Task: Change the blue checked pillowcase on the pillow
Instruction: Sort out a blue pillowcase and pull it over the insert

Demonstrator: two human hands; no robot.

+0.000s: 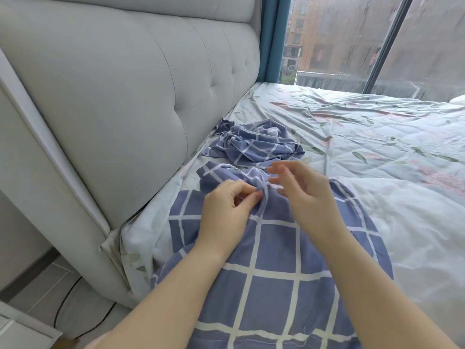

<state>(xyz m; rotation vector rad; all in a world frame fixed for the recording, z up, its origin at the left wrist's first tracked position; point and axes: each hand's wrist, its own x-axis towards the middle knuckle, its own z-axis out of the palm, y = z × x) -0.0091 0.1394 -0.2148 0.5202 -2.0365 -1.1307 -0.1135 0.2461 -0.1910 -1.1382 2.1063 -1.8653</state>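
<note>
**Bed (364,147) by a rain-streaked window (339,39): hands at the pillowcase**

Floral sheeting, pale and creased, covers the bed from near to far. A grey padded headboard (113,96) runs along its left side, and a teal curtain (273,34) hangs at the far end beside the glass.

The blue checked pillowcase (271,260) lies in the near middle of the bed, plump and rounded, with its far end gathered into folds. The left hand (224,210) rests on that gathered end, thumb and fingertips pressed together in a pinch on the bunched cloth. The right hand (304,195) hangs just above the same folds, fingers apart and loosely bent, gripping nothing; whether it brushes the cloth cannot be told.

Farther off, close to the headboard, a second checked case (254,144) lies crumpled on the sheet. A black cable (65,298) trails over the floor at near left.
</note>
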